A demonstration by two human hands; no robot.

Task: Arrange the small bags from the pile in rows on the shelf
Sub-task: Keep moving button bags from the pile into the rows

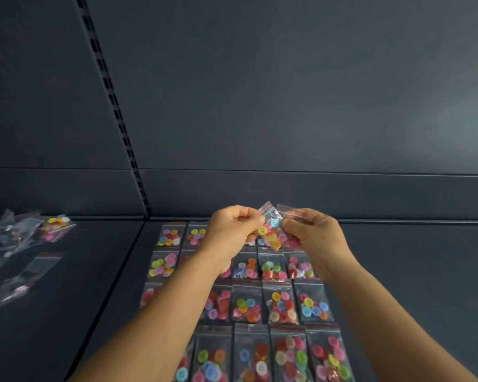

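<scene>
**Two bags held up above the rows, one per hand**

Left hand [233, 230] pinches a small clear bag of coloured buttons [271, 230] by its upper edge, fingers curled round it. Right hand [315, 232] grips a second bag [290, 213], red zip strip showing above the fingers; most of this bag is hidden behind the hand. The two bags touch or overlap between the hands, can't tell which.

Directly below both hands: rows of button bags [279, 304] lying flat on the dark shelf [411, 271], four rows visible, edges close together. Forearms cover some of the left columns.

Far left of the left hand: loose pile of bags [20, 232], blurred, on the adjoining shelf panel. Behind the hands: dark back panel with a slotted upright [113, 106].
</scene>
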